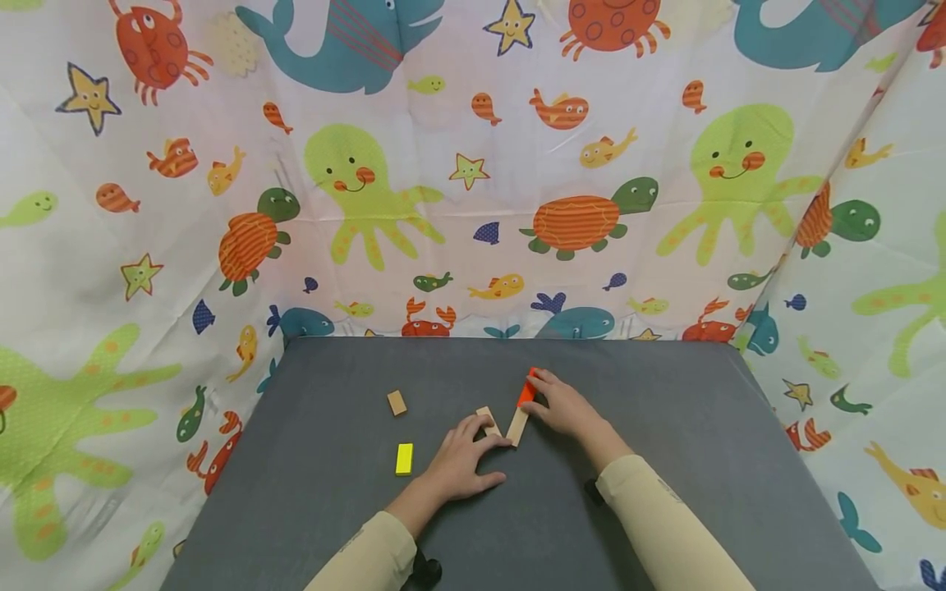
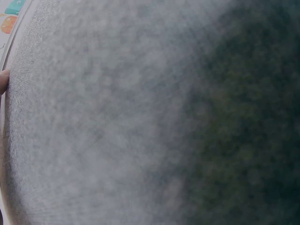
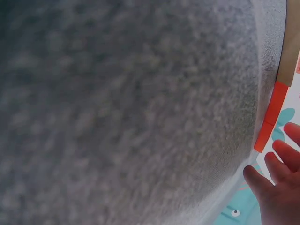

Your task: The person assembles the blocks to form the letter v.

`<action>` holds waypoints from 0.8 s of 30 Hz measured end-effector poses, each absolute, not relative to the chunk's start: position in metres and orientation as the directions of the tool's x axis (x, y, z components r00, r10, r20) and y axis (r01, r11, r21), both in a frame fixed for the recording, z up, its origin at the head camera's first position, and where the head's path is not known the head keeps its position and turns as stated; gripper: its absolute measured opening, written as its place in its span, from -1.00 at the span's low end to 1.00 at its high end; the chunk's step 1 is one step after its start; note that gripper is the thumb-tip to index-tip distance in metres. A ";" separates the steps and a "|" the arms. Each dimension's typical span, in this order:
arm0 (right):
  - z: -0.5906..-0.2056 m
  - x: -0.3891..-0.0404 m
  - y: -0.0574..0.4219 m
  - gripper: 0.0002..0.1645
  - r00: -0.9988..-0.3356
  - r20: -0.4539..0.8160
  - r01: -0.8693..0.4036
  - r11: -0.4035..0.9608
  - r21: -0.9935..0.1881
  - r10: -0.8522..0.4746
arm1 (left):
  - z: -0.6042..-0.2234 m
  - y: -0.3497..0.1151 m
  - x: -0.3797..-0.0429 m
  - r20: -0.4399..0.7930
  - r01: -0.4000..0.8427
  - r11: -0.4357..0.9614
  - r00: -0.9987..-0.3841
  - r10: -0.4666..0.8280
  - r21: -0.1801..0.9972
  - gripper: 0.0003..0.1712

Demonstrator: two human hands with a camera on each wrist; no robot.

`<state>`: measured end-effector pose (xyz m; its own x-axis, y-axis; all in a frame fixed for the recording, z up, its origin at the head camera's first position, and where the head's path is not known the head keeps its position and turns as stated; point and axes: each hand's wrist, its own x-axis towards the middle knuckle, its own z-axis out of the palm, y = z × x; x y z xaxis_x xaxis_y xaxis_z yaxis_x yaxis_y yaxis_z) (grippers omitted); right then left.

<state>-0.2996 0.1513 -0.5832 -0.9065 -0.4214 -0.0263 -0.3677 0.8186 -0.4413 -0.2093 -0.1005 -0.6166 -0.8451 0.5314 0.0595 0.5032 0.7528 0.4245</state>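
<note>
In the head view two plain wooden blocks meet in a V, the left wooden block (image 1: 488, 420) and the right wooden block (image 1: 517, 428). An orange-red block (image 1: 527, 392) continues the line at the far end of the right one; a seam crosses it in the right wrist view. My left hand (image 1: 460, 461) reaches over the left block with fingers extended, one fingertip at the V's point, thumb spread apart. My right hand (image 1: 565, 408) is beside the orange-red block, fingertips at its edges. Its fingers (image 3: 281, 164) look spread in the right wrist view.
A yellow block (image 1: 404, 460) and a small wooden block (image 1: 397, 403) lie left of the hands on the grey table (image 1: 332, 509). A curtain (image 1: 458, 238) printed with sea animals hangs behind and along the sides. Grey cloth fills most of both wrist views.
</note>
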 end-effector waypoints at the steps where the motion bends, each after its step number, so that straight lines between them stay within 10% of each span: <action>1: -0.583 -0.300 0.150 -0.16 -0.908 -0.020 -0.367 0.819 -0.440 -0.418 | -0.617 -0.100 -0.209 0.060 0.502 0.753 -0.846 0.530 0.425 -0.42; 24: -0.587 -0.307 0.146 -0.29 -0.932 -0.036 -0.312 0.847 -0.430 -0.361 | -0.607 -0.097 -0.209 0.073 0.527 0.774 -0.840 0.538 0.351 -0.42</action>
<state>-0.3066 0.1460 -0.5869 -0.9318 -0.3613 -0.0357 -0.3121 0.8472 -0.4299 -0.2087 -0.0971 -0.6070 -0.8397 0.5381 0.0730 0.5267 0.7742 0.3510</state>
